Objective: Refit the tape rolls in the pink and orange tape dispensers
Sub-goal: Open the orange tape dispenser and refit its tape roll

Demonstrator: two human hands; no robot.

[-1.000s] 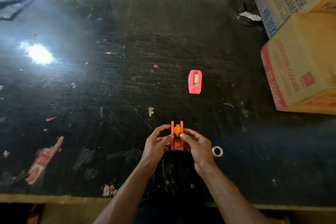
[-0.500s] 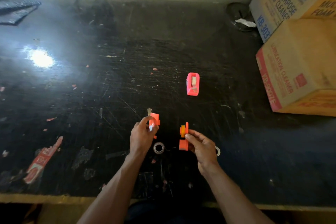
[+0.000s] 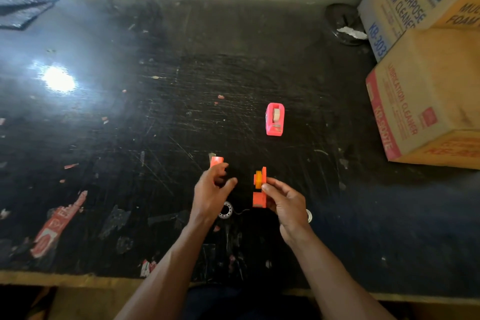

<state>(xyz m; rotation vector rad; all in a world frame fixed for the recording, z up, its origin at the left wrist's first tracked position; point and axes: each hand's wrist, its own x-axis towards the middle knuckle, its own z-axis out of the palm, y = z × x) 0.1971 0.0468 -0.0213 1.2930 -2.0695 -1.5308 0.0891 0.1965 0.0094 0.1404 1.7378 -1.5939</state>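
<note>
The orange dispenser is split in two. My right hand (image 3: 285,202) pinches one half (image 3: 259,199), which carries a yellow-orange hub (image 3: 258,180), and holds it upright just above the table. The other orange half (image 3: 217,161) lies at the fingertips of my left hand (image 3: 211,191), whose thumb is spread apart from the fingers. A clear tape roll (image 3: 226,212) lies on the table between my hands, partly hidden by my left wrist. A small white ring (image 3: 308,215) shows behind my right hand. The pink dispenser (image 3: 274,120) stands farther back with a roll inside.
Stacked cardboard boxes (image 3: 426,101) fill the right side of the scratched black table (image 3: 155,125). A dark round dish (image 3: 342,24) sits at the back by the wall. Red label scraps (image 3: 58,223) are stuck near the front left edge.
My hands pulled the orange dispenser apart into two halves. The left hand carried one half left and forward, then let go of it. A tape roll now lies on the table between my hands.
</note>
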